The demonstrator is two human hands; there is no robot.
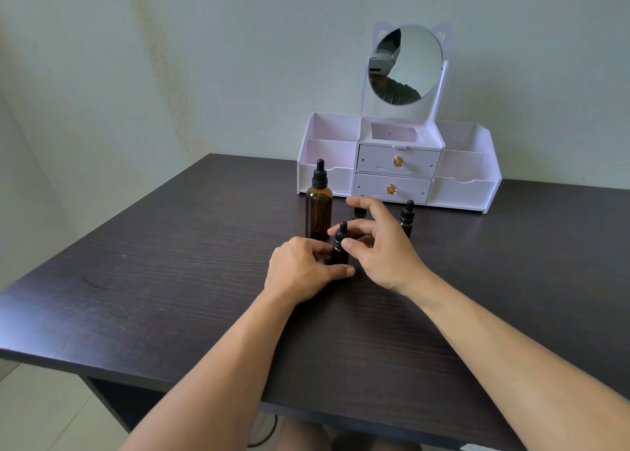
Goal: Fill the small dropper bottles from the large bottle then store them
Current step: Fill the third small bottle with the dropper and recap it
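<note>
Head view: the left hand grips the base of a small bottle standing on the desk, just in front of the large bottle. The right hand hovers at its cap, fingers spread, holding nothing. Two more small bottles stand capped behind. The organiser holds none. Judgement: filling barely begun, storing untouched.

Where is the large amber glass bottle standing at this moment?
In the head view, the large amber glass bottle stands upright on the dark wooden table, before the white organiser's left end, just behind the left hand.
</note>
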